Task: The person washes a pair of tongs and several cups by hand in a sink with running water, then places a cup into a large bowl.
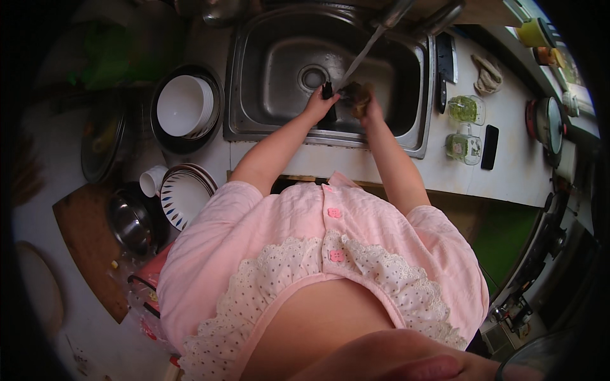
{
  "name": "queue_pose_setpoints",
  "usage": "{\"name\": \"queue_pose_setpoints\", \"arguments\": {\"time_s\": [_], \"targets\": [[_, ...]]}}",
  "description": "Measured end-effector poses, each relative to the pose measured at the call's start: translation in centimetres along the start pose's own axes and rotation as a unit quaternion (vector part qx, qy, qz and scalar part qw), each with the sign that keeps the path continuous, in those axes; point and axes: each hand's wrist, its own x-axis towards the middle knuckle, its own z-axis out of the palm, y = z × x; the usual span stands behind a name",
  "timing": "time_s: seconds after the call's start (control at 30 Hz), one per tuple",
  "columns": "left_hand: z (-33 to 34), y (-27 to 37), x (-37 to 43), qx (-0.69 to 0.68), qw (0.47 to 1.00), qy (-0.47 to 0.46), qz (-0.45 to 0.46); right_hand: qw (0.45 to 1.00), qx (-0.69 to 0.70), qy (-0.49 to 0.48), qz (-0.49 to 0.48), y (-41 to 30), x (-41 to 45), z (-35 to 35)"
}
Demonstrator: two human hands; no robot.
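Note:
My left hand (319,106) is over the near side of a stainless steel sink (271,57), closed around a black handle-like object (327,90). What that object is, I cannot tell, as my fingers and the shadow hide much of it. To its right, my right hand (374,112) grips a brownish scrubbing pad or cloth (360,104). Something dark and wet, hard to make out, lies between the two hands. A stream of water (364,53) runs from the faucet (395,14) down beside my left fingers. The round drain (313,77) lies just beyond that hand.
Stacked white bowls (183,105) sit in a dark basin left of the sink, with patterned plates (186,195) and a white cup (152,181) nearer me. On the right are a cleaver (446,59), a crumpled cloth (487,74), two glass mugs (464,109) and a phone (490,147).

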Motion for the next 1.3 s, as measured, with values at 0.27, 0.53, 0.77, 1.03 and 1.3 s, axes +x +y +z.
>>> {"name": "queue_pose_setpoints", "arguments": {"time_s": [0.27, 0.53, 0.77, 1.03, 1.3], "targets": [[3.3, 2.0, 1.4, 0.009, 0.995, -0.040, 0.087, 0.730, -0.606, 0.066, -0.309, -0.8, 1.5, -3.2], [3.2, 3.9, 0.4, -0.123, 0.992, -0.016, -0.032, 0.752, -0.484, -0.101, -0.435, 2.7, -3.6, 4.6], [2.5, 4.4, -0.1, -0.028, 0.994, -0.015, 0.107, 0.801, -0.369, -0.250, -0.401, 3.2, -1.8, 4.2], [1.9, 4.0, 1.4, 0.054, 0.994, -0.033, 0.092, 0.753, -0.450, -0.184, -0.442, 3.6, -0.4, 4.6], [2.4, 7.5, 5.6, 0.323, 0.914, -0.211, 0.128, 0.948, -0.034, -0.213, -0.232, 4.8, 3.2, 3.9]]}}
